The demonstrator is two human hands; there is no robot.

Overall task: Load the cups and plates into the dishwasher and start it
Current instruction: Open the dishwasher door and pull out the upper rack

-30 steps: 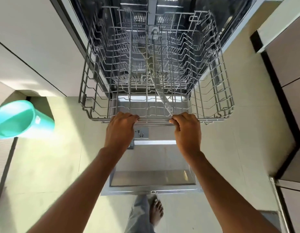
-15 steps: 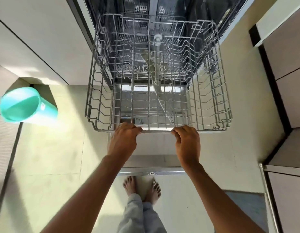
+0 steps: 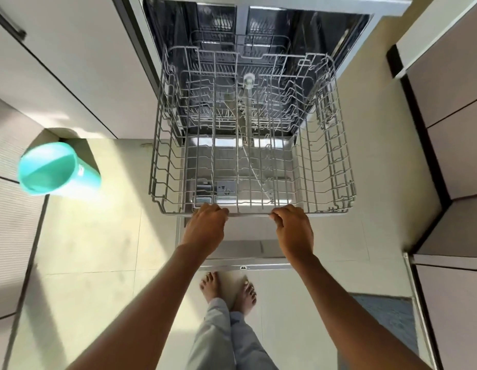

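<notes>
The step in hand is readying the dishwasher (image 3: 338, 57) for loading. Its door (image 3: 242, 249) lies folded down flat over the floor, and the wire rack (image 3: 158, 166) stands drawn well out of the tub, above the door.

Both hands are set apart and clamped on the rack's front rail (image 3: 249, 214). The left hand (image 3: 205, 228) has its fingers curled over the rail toward the front left corner. The right hand (image 3: 293, 231) grips the same rail nearer the middle-right. The person's bare feet (image 3: 228, 289) stand just behind the door's outer edge.

Of the task's things, only one teal cup (image 3: 58, 169) shows, upright and mouth up, well apart from the rack on the left. Whether it stands on the floor or on the edge of a low worktop there I cannot tell, since the wide lens bends that corner. No plates are in view, and I see nothing sitting among the rack's wires, so loading has by my reckoning not begun.

The next move likely calls for letting go of the rail once the rack sits steady at its stop, then reaching left for the cup. It would go mouth down between the rack's tines.
</notes>
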